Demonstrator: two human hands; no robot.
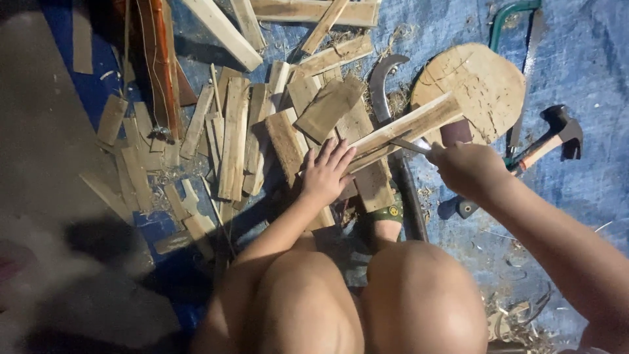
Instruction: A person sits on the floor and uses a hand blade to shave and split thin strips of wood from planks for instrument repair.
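Down on the blue tarp point(576, 59), a heap of split wood slats point(229, 131) spreads at the left. Beside it, the left hand point(325, 174) lies open, fingers spread, pressing on a long wooden strip point(409, 128). Further right, the right hand point(466, 169) is clenched around a blade point(407, 145) touching that strip. A round chopping block point(481, 82) and hammer point(553, 134) lie beyond.

I work in a rough woodworking spot on the ground. Wood offcuts point(232, 131) litter a blue tarp point(590, 59). A hammer point(553, 137) and saw point(517, 39) lie near.
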